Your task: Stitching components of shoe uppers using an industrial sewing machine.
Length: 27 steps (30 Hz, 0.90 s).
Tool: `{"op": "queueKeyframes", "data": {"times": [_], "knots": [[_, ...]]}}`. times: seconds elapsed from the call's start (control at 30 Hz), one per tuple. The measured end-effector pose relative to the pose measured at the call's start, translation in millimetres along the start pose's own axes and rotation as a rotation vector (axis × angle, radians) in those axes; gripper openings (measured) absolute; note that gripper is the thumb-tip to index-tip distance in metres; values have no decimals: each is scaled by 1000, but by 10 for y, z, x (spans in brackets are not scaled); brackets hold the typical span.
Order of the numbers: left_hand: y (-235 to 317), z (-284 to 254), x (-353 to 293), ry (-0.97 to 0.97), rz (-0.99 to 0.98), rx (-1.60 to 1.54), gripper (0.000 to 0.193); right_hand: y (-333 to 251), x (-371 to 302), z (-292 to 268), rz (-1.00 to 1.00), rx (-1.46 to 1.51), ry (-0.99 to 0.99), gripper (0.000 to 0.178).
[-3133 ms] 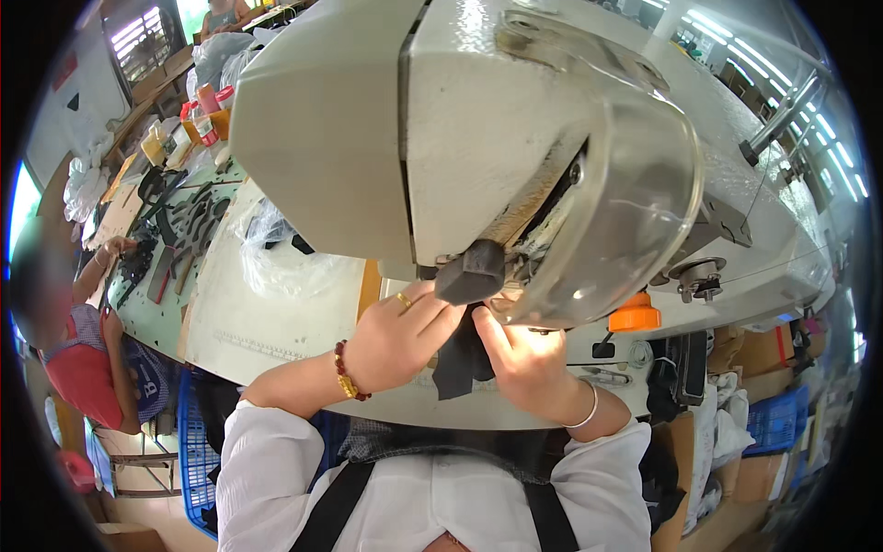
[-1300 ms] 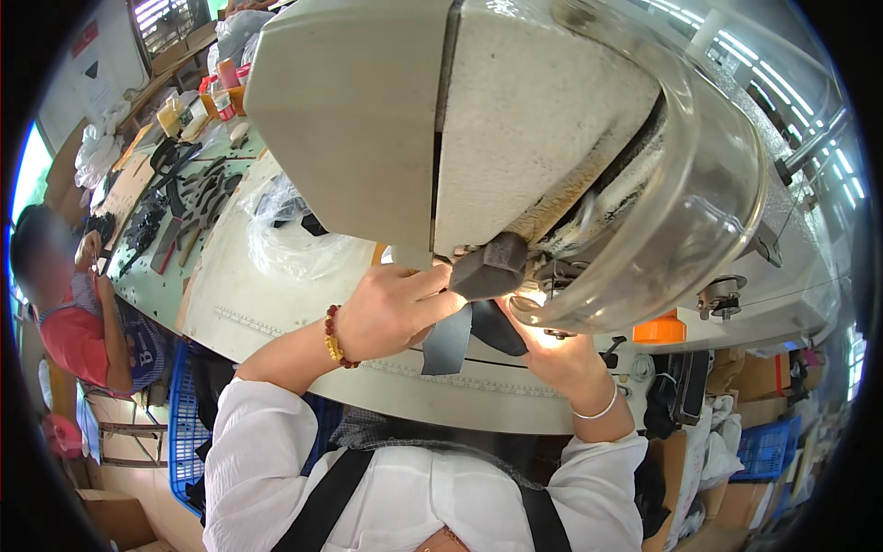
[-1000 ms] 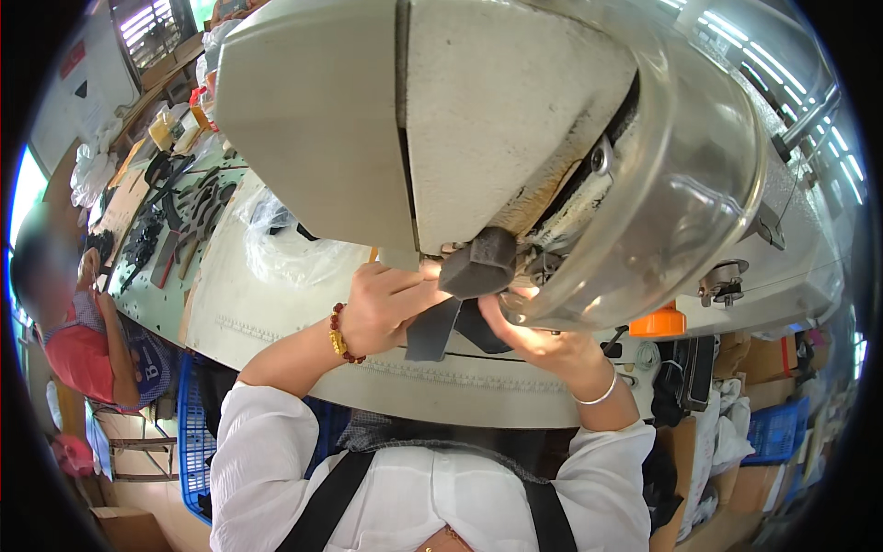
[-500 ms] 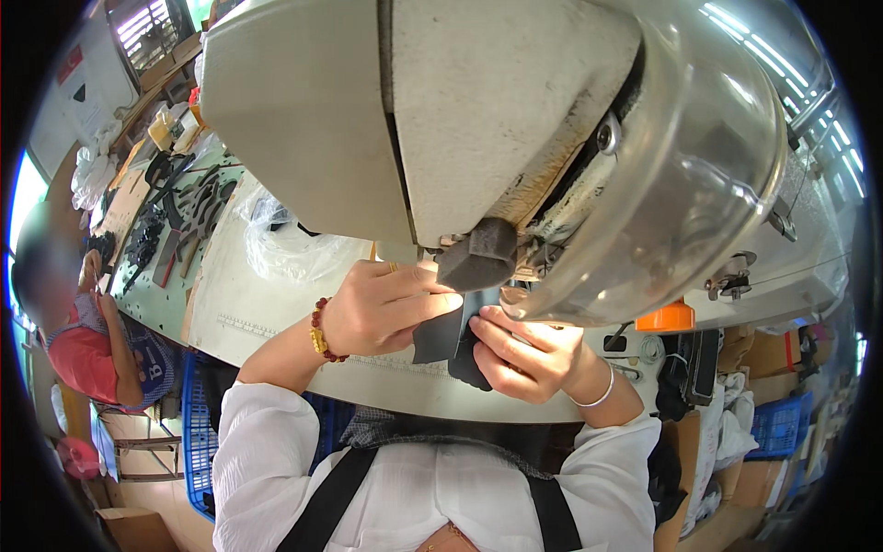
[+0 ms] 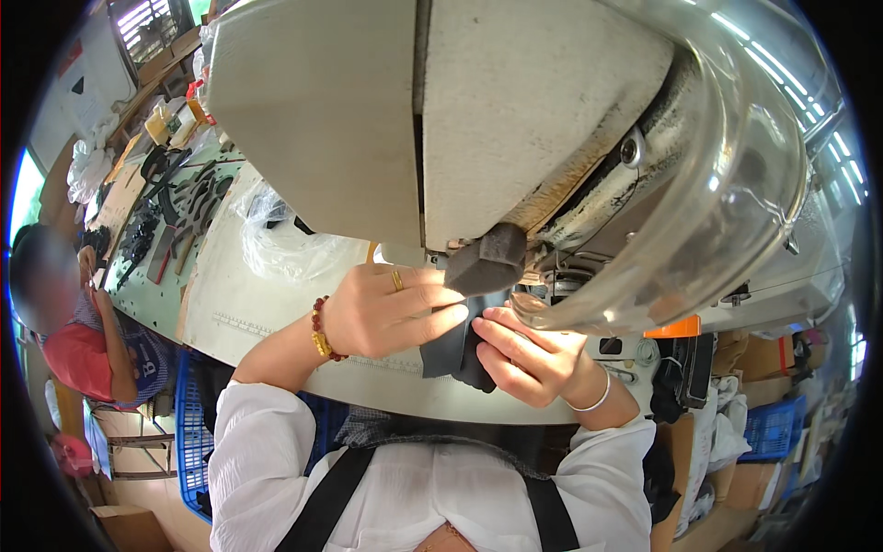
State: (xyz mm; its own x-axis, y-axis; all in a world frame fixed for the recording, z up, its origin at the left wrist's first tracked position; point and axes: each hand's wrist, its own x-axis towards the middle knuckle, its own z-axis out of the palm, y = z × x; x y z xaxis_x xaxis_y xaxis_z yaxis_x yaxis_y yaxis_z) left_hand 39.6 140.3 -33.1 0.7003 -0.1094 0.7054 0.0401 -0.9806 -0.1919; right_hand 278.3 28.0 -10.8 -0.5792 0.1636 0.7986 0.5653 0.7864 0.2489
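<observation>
A dark grey piece of fabric or leather (image 5: 443, 352) hangs over the near edge of a sewing machine's (image 5: 322, 120) work area. My left hand (image 5: 386, 308), with a ring and a beaded bracelet, holds its left side, fingers reaching toward the needle area. On the right, my right hand (image 5: 532, 354) pinches the same piece between thumb and curled fingers; a bangle circles that wrist. A dark foam block (image 5: 489, 260) on the machine sits just above my fingertips and hides the needle. The material's far end is hidden beneath it.
A clear plastic cover (image 5: 736, 202) bulges at the machine's right. Clear plastic bags (image 5: 285, 244) lie on the white table (image 5: 221, 294). Dark cut pieces (image 5: 198, 207) cover a green table at left, where a co-worker (image 5: 78, 322) sits. Blue baskets (image 5: 191, 432) stand below.
The view has shifted slightly, so the machine looks a little larger and further right. Both hands keep hold of the dark piece, with little movement against it.
</observation>
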Motion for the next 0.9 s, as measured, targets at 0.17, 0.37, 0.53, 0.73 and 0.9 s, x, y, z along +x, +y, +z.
{"op": "queueKeyframes", "data": {"times": [0.17,0.37,0.53,0.73,0.9], "knots": [[195,20,114,49,10,171,24,10,-165,-18,190,-165,-187,54],[246,-115,145,-46,-84,63,16,-2,-697,-16,274,-524,-568,69],[241,-174,211,-23,-56,37,15,82,-900,155,30,-682,-529,41],[255,-220,320,64,-81,42,14,159,-596,43,-48,-683,-481,42],[288,-324,373,-18,-100,94,14,140,-294,-138,-28,-633,-488,43]]}}
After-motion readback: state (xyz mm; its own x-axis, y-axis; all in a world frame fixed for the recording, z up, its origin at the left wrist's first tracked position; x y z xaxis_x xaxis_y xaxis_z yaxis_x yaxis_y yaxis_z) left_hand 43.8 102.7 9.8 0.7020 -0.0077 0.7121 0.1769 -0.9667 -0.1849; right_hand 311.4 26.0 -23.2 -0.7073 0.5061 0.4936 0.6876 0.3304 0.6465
